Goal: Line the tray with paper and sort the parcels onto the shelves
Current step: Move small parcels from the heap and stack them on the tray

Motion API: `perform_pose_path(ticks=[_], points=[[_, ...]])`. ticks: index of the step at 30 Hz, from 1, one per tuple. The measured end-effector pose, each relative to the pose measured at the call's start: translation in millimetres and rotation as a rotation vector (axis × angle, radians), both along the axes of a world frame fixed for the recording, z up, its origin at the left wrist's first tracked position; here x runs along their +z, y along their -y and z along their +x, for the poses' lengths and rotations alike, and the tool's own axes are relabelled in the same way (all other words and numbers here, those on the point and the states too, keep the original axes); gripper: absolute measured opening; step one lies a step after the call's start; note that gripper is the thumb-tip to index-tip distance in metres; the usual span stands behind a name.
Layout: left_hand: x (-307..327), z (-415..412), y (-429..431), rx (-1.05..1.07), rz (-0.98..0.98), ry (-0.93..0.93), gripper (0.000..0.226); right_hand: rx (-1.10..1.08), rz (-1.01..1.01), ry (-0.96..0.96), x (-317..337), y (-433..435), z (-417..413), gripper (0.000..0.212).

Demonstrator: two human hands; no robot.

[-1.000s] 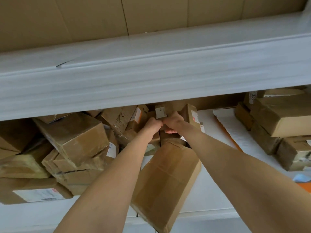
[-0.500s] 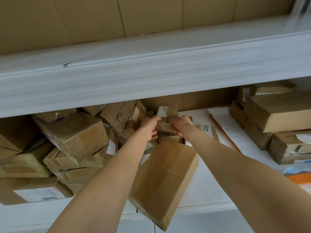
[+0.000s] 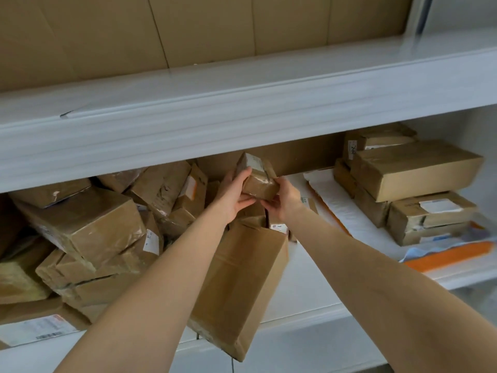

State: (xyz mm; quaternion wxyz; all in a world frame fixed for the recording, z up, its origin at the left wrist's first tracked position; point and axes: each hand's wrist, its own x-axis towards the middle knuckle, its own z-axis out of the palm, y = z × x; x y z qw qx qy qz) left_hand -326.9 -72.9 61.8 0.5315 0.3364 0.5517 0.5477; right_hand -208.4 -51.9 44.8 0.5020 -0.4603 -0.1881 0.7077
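Note:
A small brown taped parcel with a white label on top is held up between both my hands, just under the front lip of the upper shelf. My left hand grips its left side with the fingers curled over the edge. My right hand holds its right and lower side. Below them a long cardboard box leans over the front edge of the lower shelf. A heap of brown parcels fills the left of that shelf.
On the right of the lower shelf stands a stack of taped boxes, on white padded envelopes and an orange and blue mailer. The upper shelf holds only a cardboard backing. Bare shelf surface lies between the leaning box and the right stack.
Both hands have lifted the small parcel out of the heap and raised it toward the upper shelf's edge. The view has shifted so the right stack sits more in frame.

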Motion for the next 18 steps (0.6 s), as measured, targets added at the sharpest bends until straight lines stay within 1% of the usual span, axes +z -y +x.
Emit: perform_pose_path(ticks=[3,6,8,10,12,14,16,18], points=[[4.6,41.4,-5.0,-0.067,-0.036,-0.011,0.055,-0.052,-0.007,0.045,-3.8,-1.8,37.5,0.018],[2.9,80.9,-15.1,-0.105,-0.070,-0.036,0.059,-0.075,-0.039,0.101,-9.7,-8.4,77.2,0.023],[-1.7,104.9,-25.0,-0.103,-0.063,-0.111,0.059,-0.086,-0.058,0.165,-15.3,-16.6,101.7,0.024],[-8.4,126.3,-35.2,-0.070,-0.046,-0.176,0.055,-0.096,-0.069,0.364,-21.9,-23.5,123.1,0.031],[-15.6,147.3,-44.9,-0.030,-0.048,-0.192,0.049,-0.116,-0.062,0.576,-31.5,-29.7,142.6,0.044],[-23.0,162.3,-53.1,0.010,-0.054,-0.201,0.044,-0.107,-0.056,0.660,-37.4,-29.2,154.4,0.050],[-29.5,175.1,-61.8,0.022,-0.077,-0.214,0.043,-0.106,0.008,0.739,-37.6,-27.7,161.1,0.046],[-33.6,183.2,-68.9,0.026,-0.118,-0.211,0.044,-0.122,0.178,0.836,-30.3,-29.4,163.2,0.038]])
